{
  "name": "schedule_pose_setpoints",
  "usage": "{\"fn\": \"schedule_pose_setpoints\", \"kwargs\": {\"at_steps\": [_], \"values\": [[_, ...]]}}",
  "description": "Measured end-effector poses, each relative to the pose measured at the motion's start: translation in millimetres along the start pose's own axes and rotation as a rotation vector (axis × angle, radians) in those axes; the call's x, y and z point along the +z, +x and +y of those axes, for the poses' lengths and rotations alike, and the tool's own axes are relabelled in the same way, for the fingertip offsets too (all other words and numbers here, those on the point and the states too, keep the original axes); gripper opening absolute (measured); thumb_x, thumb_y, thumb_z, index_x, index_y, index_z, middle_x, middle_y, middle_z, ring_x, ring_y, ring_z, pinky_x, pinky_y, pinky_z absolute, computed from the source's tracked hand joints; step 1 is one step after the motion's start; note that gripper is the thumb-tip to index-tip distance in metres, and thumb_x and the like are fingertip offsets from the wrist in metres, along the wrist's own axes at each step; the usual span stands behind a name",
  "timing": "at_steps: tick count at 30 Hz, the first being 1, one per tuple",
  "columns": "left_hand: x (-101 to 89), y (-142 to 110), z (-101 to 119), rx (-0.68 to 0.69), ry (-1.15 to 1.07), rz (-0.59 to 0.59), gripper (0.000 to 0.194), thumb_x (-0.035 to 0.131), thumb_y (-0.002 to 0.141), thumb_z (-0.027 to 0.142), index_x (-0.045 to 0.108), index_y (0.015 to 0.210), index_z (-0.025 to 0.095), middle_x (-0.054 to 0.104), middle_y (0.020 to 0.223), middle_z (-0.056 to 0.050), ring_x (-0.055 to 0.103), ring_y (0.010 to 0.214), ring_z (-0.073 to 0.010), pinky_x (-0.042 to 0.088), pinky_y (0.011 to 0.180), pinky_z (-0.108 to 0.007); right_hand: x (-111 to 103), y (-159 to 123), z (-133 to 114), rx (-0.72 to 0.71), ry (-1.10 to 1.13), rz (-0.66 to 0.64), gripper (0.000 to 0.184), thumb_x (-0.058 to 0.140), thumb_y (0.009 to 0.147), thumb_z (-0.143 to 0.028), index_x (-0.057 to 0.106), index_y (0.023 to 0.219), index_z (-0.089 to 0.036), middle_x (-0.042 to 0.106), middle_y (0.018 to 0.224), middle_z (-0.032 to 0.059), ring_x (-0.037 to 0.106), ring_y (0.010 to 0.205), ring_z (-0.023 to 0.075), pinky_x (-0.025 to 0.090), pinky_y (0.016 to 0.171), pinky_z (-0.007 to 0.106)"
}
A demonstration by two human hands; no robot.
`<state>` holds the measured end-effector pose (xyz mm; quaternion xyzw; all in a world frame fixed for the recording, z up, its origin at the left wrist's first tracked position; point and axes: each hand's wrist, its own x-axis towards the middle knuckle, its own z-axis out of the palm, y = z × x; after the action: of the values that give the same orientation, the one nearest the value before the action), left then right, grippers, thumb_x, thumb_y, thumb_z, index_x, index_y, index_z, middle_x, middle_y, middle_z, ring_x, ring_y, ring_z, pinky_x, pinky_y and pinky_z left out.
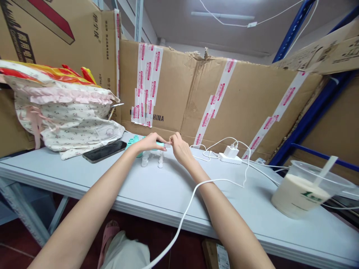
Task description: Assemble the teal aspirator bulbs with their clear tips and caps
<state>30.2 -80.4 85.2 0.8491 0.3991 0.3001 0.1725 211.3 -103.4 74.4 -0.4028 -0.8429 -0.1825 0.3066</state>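
Observation:
My left hand (151, 142) is closed around a small teal tube-shaped piece (159, 144) with a clear end that points to the right. The fingers of my right hand (179, 147) are pinched together at that clear end; whether they grip it or a small part on it cannot be made out. Behind and left of my left hand stand several teal cylindrical pieces (134, 140), partly hidden by the wrist. Small white and clear pieces (145, 158) sit on the grey table (157, 186) just below my hands.
A black phone (105, 151) lies beside a floral cloth bag (73, 123) at left. A white charger (231, 151) sits on a power strip (230, 158). One white cable (185, 209) crosses over my right forearm. At right stands a drink cup (303, 194); cardboard (238, 104) walls the back.

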Motion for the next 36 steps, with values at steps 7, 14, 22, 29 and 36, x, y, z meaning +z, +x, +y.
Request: {"fn": "schedule_pose_setpoints", "kwargs": {"at_steps": [7, 14, 22, 29, 36], "values": [[-1.4, -1.8, -0.7, -0.003, -0.020, 0.008, 0.045, 0.067, 0.061, 0.041, 0.069, 0.098, 0.016, 0.070, 0.090, -0.005, 0.059, 0.080, -0.0216, 0.041, 0.071, -0.026, -4.5, -0.1, 4.3, -0.074, 0.013, 0.034, 0.018, 0.042, 0.090, -0.033, 0.050, 0.098, -0.020, 0.052, 0.098, 0.0037, 0.054, 0.078, 0.0120, 0.033, 0.057, 0.021], [-2.1, -3.3, 8.0, 0.030, 0.005, -0.006, 0.037, 0.064, 0.064, 0.037, 0.071, 0.094, 0.016, 0.070, 0.085, -0.002, 0.058, 0.076, -0.0193, 0.040, 0.067, -0.024, -4.9, -7.0, 8.1, -0.328, -0.269, -0.025, 0.020, 0.035, 0.091, -0.016, 0.055, 0.097, -0.017, 0.055, 0.089, 0.0053, 0.049, 0.076, 0.0131, 0.032, 0.060, 0.024], [-4.2, -5.1, 13.2, 0.055, 0.102, -0.032, 0.035, 0.062, 0.065, 0.040, 0.072, 0.086, 0.015, 0.067, 0.070, 0.001, 0.053, 0.067, -0.0152, 0.035, 0.062, -0.022, -4.9, -2.0, 5.1, -0.348, -0.273, -0.058, 0.018, 0.036, 0.090, -0.014, 0.053, 0.096, -0.016, 0.051, 0.091, 0.0074, 0.046, 0.080, 0.0162, 0.035, 0.061, 0.025], [-6.2, -4.7, 10.6, 0.038, 0.075, -0.010, 0.038, 0.063, 0.064, 0.042, 0.072, 0.089, 0.014, 0.069, 0.079, 0.000, 0.056, 0.071, -0.0171, 0.037, 0.064, -0.023, -1.2, -2.3, 5.6, -0.258, -0.210, 0.008, 0.017, 0.036, 0.092, -0.021, 0.052, 0.095, -0.016, 0.052, 0.094, 0.0067, 0.047, 0.084, 0.0145, 0.033, 0.058, 0.024], [-3.1, -5.4, 14.9, 0.048, 0.055, -0.020, 0.041, 0.063, 0.064, 0.041, 0.070, 0.096, 0.016, 0.070, 0.084, -0.003, 0.057, 0.074, -0.0179, 0.038, 0.065, -0.024, 0.1, -8.8, 15.3, -0.418, -0.378, 0.054, 0.027, 0.029, 0.093, -0.017, 0.056, 0.095, -0.016, 0.054, 0.085, 0.0067, 0.046, 0.077, 0.0147, 0.032, 0.060, 0.027]]}}
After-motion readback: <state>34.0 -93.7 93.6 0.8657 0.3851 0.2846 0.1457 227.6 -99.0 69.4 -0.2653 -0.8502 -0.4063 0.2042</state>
